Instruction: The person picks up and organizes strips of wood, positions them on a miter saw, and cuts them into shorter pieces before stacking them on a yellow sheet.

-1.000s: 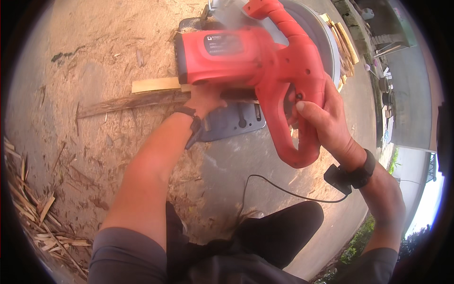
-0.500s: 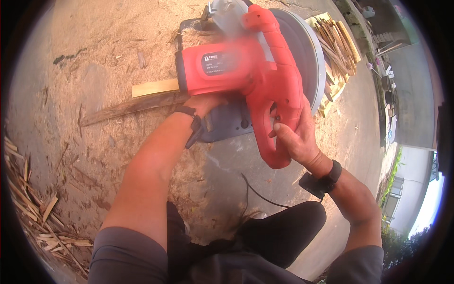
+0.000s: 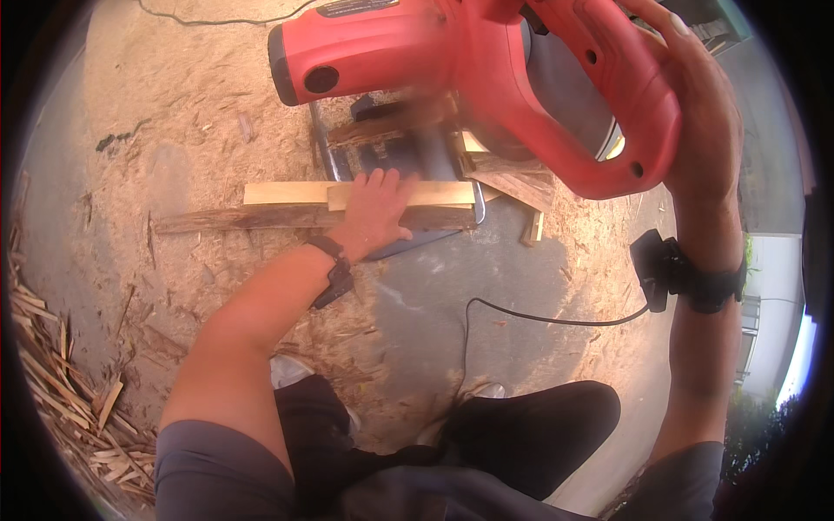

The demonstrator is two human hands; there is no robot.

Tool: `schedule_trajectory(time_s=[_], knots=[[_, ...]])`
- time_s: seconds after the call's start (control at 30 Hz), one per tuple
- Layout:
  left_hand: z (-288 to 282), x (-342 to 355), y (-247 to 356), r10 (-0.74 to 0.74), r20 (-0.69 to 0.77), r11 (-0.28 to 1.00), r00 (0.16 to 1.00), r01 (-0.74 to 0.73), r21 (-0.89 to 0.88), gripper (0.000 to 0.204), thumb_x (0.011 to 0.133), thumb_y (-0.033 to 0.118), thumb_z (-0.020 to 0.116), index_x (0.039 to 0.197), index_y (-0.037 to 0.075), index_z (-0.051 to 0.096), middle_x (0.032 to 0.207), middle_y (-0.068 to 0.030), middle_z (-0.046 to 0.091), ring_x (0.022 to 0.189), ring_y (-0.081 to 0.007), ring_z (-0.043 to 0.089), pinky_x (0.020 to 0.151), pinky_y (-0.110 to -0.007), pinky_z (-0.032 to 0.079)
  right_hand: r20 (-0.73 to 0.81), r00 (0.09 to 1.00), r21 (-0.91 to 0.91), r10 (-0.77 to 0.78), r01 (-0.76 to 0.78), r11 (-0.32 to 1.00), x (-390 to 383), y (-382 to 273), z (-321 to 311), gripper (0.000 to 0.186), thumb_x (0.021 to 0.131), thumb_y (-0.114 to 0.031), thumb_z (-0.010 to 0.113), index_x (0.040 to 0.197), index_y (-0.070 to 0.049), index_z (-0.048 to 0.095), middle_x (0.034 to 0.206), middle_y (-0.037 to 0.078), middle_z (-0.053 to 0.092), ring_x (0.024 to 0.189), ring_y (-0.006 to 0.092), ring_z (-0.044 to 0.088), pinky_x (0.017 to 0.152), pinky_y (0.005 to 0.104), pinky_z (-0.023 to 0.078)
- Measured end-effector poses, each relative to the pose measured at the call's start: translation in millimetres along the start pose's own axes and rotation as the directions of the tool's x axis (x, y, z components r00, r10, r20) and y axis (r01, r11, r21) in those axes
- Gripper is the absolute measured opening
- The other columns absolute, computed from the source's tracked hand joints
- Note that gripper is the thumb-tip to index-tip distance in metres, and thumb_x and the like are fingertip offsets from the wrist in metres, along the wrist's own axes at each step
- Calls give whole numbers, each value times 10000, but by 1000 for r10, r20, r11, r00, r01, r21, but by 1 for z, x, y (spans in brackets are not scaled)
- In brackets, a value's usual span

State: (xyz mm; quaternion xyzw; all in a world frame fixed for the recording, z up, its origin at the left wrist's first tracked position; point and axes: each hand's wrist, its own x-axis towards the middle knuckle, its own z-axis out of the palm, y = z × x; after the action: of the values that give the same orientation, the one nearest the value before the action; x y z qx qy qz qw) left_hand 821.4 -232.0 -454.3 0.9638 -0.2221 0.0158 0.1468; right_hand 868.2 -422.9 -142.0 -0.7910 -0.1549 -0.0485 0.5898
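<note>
A red chop saw (image 3: 486, 78) is raised high at the top of the view, its body blurred in part. My right hand (image 3: 708, 130) is closed around the saw's loop handle, with the fingers partly hidden behind it. Below, my left hand (image 3: 375, 213) lies with fingers spread on pale wooden strips (image 3: 291, 193), pressing them on the saw's dark metal base (image 3: 421, 240). A darker, rough board (image 3: 234, 220) runs alongside the strips on the near side. Both wrists wear black straps with a small device.
Cut wood pieces (image 3: 517, 182) lie just right of the base. A heap of thin wood scraps (image 3: 65, 382) spreads at the lower left. Sawdust (image 3: 200, 148) covers much of the ground. A black cord (image 3: 556, 319) curves past my knees.
My right hand has lifted the saw head up and to the right, uncovering the base and strips. My left hand, partly under the saw before, now shows fully on the wood.
</note>
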Motion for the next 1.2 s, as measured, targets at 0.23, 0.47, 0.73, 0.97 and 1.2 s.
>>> schedule_trajectory(time_s=[0.23, 0.47, 0.73, 0.97, 1.2], knots=[[6, -7, 53, 191, -24, 980, 981, -192, -58, 909, 535, 407, 823, 1297, 71, 459, 1045, -71, 518, 973, -234, 489, 791, -388, 368, 192, 979, -410, 75, 11, 912, -149, 111, -7, 256, 830, 3, 555, 1082, 40, 561, 1001, 122, 594, 923, 208, 578, 877, 329, 442], [-5, -6, 34, 273, -65, 961, 960, -275, -28, 974, 530, 377, 835, 1363, 109, 404, 1106, -89, 494, 1026, -249, 484, 844, -407, 367, 406, 913, -718, -51, 352, 601, -185, 281, 42, 974, 555, -241, 831, 1372, -51, 337, 1282, 230, 414, 1190, 392, 405, 1009, 511, 334], [-51, -57, -61, -5, 319, 972, 948, -71, 225, 965, 554, 365, 821, 1372, 119, 373, 1137, -118, 502, 1064, -279, 485, 884, -428, 365, 329, 940, -865, -86, 336, 373, -178, 315, 60, 920, 547, -291, 812, 1340, -75, 398, 1114, 168, 499, 1021, 327, 483, 905, 459, 358], [-45, -46, -54, 53, 353, 975, 934, -124, 184, 584, 626, 240, 718, 1142, 85, 492, 1054, -112, 541, 1033, -292, 516, 825, -435, 428, 368, 929, -827, 37, 309, 470, -172, 294, 21, 733, 606, -163, 722, 1287, -95, 462, 985, 119, 520, 934, 290, 496, 828, 423, 376], [-35, -27, -4, 180, 275, 982, 944, -190, 8, 417, 634, 132, 655, 1022, 78, 511, 1004, -109, 553, 980, -294, 529, 782, -397, 480, 410, 899, -758, 154, 243, 605, -183, 306, -52, 648, 600, -201, 762, 1189, -106, 509, 1068, 121, 503, 1024, 349, 481, 928, 420, 402]])
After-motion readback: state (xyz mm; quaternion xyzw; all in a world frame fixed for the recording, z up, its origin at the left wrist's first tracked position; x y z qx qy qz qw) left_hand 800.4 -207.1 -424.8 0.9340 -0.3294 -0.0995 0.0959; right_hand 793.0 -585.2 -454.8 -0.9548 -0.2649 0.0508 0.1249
